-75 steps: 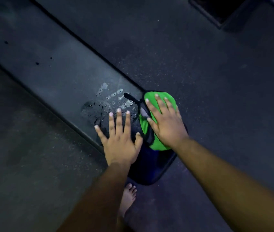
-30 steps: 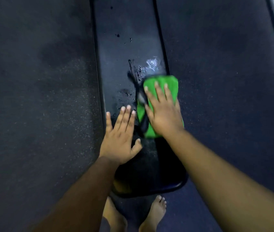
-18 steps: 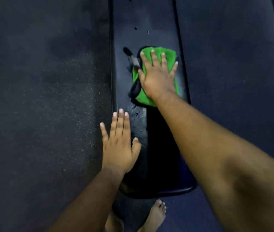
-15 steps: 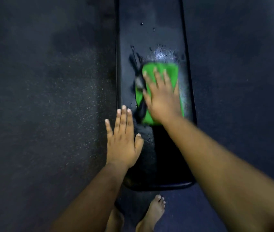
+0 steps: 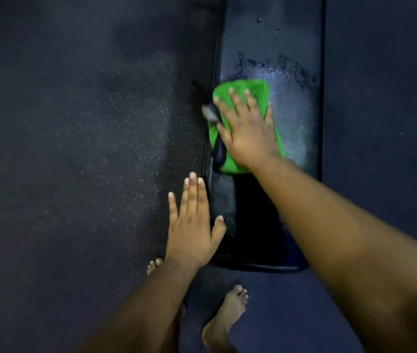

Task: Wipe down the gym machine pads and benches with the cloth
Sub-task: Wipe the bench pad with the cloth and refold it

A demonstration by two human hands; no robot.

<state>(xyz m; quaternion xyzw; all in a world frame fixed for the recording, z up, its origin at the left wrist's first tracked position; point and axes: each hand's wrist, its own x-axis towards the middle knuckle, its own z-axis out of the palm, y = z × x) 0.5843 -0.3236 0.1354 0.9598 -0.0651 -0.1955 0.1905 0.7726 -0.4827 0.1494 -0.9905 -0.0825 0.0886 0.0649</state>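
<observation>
A long black padded bench (image 5: 301, 42) runs away from me, its near end by my feet. A folded green cloth (image 5: 253, 91) lies on the left half of the pad, and my right hand (image 5: 248, 131) presses flat on it with fingers spread. A wet sheen covers the pad to the right of the cloth. A dark object with a grey part (image 5: 210, 112) sticks out from under the cloth at the bench's left edge; I cannot tell what it is. My left hand (image 5: 192, 225) is flat with straight fingers at the bench's near left edge, thumb over the pad.
Dark speckled rubber floor (image 5: 87, 149) spreads left and right of the bench. My two bare feet (image 5: 225, 314) stand on the floor just before the bench's near end.
My right hand has slid the cloth from the pad's middle to its left edge, leaving a wet patch on the right. My left hand stays at the near left edge.
</observation>
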